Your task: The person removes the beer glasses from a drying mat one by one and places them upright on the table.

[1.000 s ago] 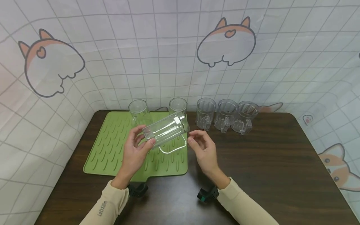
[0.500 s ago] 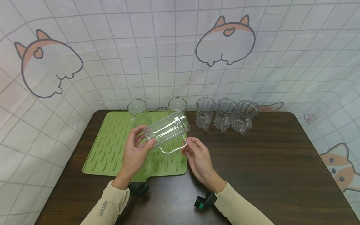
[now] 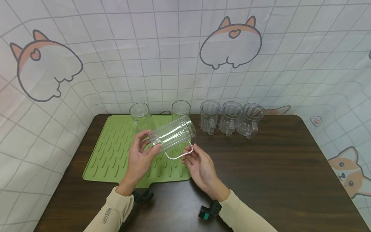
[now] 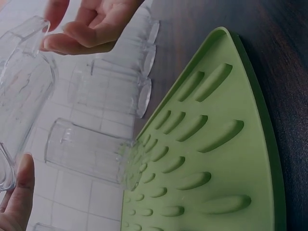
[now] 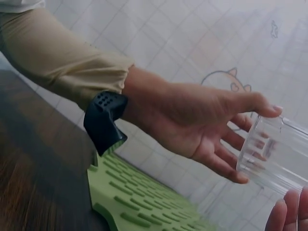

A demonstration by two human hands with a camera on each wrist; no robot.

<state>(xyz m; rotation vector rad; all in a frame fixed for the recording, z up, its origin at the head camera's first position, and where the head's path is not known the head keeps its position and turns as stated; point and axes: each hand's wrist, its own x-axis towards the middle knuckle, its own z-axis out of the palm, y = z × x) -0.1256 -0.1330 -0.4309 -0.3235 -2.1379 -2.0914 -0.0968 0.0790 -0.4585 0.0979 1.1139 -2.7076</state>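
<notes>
A clear glass mug [image 3: 171, 133] hangs tilted over the green mat [image 3: 107, 154], its handle [image 3: 178, 157] facing down toward me. My left hand [image 3: 142, 158] grips its left end, thumb on the near side and fingers behind. In the right wrist view, that left hand [image 5: 192, 115] spreads its fingers round the end of the mug [image 5: 284, 149]. My right hand [image 3: 201, 167] holds the right end of the handle, fingertips behind it and thumb beside it. The left wrist view shows the right fingers [image 4: 91, 33] at the handle, with the glass body [image 4: 24, 91] alongside.
Two glass mugs [image 3: 140, 111] [image 3: 181, 108] stand at the mat's back edge, one partly behind the held mug. Three more mugs [image 3: 209, 116] stand in a row to the right on the dark wooden table [image 3: 261, 180]. A patterned white curtain [image 3: 174, 48] rises behind.
My right hand has moved down and left, from beside the mug's right end onto its handle. The left hand keeps its grip and the mug's tilt stays nearly the same.
</notes>
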